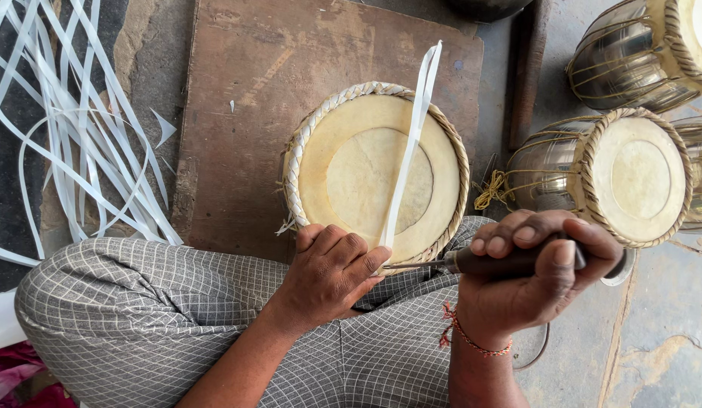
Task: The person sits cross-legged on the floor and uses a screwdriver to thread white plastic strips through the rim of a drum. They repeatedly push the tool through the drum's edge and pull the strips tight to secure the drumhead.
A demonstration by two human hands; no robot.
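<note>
Drum: the round cream skin-headed drum with a braided white and tan rim (pixel 370 170) rests against the person's lap, at the near edge of the brown wooden board (pixel 245 98); head faces up.
Strip: the long white flat plastic strip (pixel 408 143) looks light, springy and slick, best pinched near the rim; its long axis runs from the near rim away and slightly right.
Left hand (pixel 332 276): fingers curled on the near rim, pinning the strip's base.
Right hand (pixel 536 276): fist closed around the dark-handled metal awl (pixel 479 262), tip pointing left at the rim.
</note>
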